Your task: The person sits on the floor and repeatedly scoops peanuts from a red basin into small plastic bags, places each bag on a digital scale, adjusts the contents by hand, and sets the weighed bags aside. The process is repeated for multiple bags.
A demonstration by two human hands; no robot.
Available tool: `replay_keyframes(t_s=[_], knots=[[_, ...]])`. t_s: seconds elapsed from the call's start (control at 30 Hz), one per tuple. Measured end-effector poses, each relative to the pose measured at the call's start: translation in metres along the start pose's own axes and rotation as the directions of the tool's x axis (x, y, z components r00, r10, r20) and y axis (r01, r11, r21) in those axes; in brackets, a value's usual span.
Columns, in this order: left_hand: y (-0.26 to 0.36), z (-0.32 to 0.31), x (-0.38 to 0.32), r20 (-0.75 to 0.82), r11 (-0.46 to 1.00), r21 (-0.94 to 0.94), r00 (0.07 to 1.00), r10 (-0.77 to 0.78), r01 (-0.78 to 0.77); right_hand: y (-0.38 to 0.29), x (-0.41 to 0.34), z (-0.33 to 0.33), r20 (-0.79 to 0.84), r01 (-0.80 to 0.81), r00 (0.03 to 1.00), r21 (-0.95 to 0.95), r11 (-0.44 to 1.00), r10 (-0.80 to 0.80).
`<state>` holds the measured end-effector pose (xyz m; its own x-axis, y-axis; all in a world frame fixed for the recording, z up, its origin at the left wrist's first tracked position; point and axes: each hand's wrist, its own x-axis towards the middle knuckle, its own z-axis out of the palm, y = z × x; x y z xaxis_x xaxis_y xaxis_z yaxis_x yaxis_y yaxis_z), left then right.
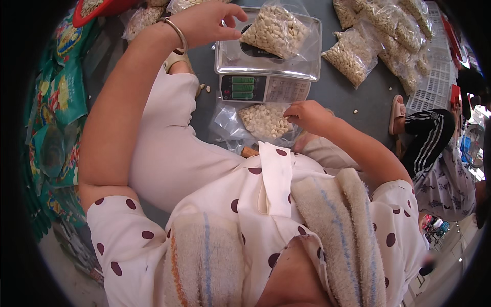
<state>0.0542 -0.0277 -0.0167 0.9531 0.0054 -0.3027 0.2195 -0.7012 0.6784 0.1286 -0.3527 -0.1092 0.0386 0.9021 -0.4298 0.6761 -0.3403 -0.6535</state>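
A clear plastic bag of white beans [277, 32] lies on the steel pan of a digital scale [268, 68]. My left hand [205, 23], with a bangle at the wrist, hovers over the pan's left side; its fingers are apart, thumb and forefinger close to the bag's left corner. Below the scale's lit display, another clear bag of white beans [264, 121] rests near my lap. At that bag's right side, my right hand [310, 117] has its fingertips pinched together on white beans. Whether the left fingertips touch the upper bag cannot be told.
Filled bean bags [399, 34] are heaped at the upper right beside a white plastic crate [433, 80]. A red container [86, 11] holds beans at the upper left. Green printed packaging [63, 92] lines the left. Another person's leg [429, 130] is at the right. Loose beans dot the grey floor.
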Motion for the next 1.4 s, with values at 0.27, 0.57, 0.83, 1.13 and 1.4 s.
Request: replay_keyframes(t_s=[0.27, 0.57, 0.83, 1.13, 1.4], knots=[[0.01, -0.002, 0.001, 0.018, 0.999, 0.034, 1.0, -0.019, 0.018, -0.026, 0.021, -0.12, -0.585, -0.063, 0.781, 0.277, 0.959, 0.22], [0.01, -0.006, 0.002, -0.003, 0.997, 0.053, 0.999, 0.051, -0.05, 0.013, 0.044, -0.135, -0.518, -0.026, 0.781, 0.532, 0.846, 0.35], [0.009, -0.002, 0.0, -0.009, 0.997, 0.077, 0.999, 0.032, -0.032, -0.019, -0.013, -0.061, 0.105, -0.389, 0.917, 0.451, 0.803, 0.386], [0.005, -0.001, 0.004, 0.005, 0.999, 0.039, 1.0, 0.011, -0.011, -0.014, -0.01, -0.055, -0.182, -0.024, 0.983, -0.107, 0.994, 0.004], [0.001, 0.035, 0.028, 0.093, 0.983, 0.172, 0.993, -0.077, 0.06, 0.074, 0.057, -0.171, -0.337, -0.485, 0.64, 0.519, 0.704, 0.69]])
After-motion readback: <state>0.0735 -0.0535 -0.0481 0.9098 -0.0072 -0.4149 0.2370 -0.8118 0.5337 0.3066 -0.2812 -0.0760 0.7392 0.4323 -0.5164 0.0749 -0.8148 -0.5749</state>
